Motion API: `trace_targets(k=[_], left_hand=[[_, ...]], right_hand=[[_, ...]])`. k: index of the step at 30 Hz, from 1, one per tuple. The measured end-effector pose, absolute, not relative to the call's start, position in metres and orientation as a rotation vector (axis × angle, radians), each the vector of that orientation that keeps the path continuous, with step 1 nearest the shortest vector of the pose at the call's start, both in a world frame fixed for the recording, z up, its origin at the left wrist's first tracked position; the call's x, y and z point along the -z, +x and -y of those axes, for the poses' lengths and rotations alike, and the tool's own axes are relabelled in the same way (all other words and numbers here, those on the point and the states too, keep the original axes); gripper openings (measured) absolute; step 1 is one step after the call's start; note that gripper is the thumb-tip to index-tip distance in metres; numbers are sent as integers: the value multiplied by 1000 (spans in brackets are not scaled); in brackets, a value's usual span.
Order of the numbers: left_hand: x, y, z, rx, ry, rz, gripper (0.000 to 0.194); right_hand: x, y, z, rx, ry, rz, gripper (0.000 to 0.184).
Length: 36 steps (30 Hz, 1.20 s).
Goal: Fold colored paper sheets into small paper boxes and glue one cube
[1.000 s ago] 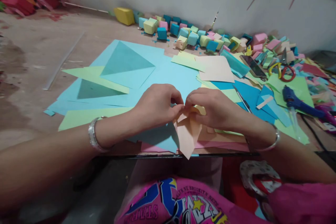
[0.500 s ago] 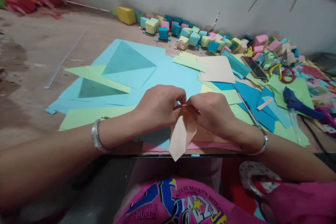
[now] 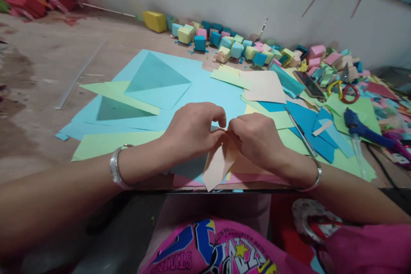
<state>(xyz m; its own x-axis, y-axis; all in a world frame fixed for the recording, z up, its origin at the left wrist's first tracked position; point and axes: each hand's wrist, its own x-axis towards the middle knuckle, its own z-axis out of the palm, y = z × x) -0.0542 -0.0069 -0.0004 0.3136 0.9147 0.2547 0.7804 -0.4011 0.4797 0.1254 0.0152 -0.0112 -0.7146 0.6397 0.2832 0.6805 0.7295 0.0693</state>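
A folded piece of peach paper (image 3: 214, 167) hangs point-down between my hands, just above the table's front edge. My left hand (image 3: 195, 130) pinches its upper end, thumb and curled index finger close to the top fold. From the other side my right hand (image 3: 257, 139) grips the same end, fingers bent and thumb tucked behind. The fingertips of both hands nearly meet there, and they hide the top of the fold. Beneath the hands lie flat sheets, among them a light blue sheet (image 3: 213, 94) and a pink sheet (image 3: 257, 177).
Small paper cubes (image 3: 237, 49) line the wall. On the right lie a pen (image 3: 300, 130), a blue glue gun (image 3: 362, 126), scissors (image 3: 343, 90) and a phone (image 3: 308, 84). A clear strip (image 3: 80, 75) and folded green paper (image 3: 125, 96) are on the left.
The folded peach paper's lower point has swung slightly left and up. My left index finger has lifted a little from the thumb; my right hand keeps its grip.
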Motion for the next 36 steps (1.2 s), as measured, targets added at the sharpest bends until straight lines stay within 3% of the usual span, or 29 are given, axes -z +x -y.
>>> trace_targets(k=[11,24,27,31,33,36], left_hand=[[1,-54,8,-766,2559,-1448,15],[3,-56,6,-586,2305,-1626,12],[-1,-52,11,-721,2296,-1545,20],[-5,-51,8,-839,1842,-1325,35],[-4,-52,3,-812,1575,-1191,40],[-2,-51,-2,-651,1340,-950,62]], right_hand=[[9,124,-10,274,-898,2706,25],[17,125,-11,165,-997,2613,22],[14,125,-9,117,-1070,2631,14],[12,126,-15,56,-1140,2541,13],[12,125,-19,-26,-1127,2484,9],[13,125,-22,-141,-1125,2425,2]])
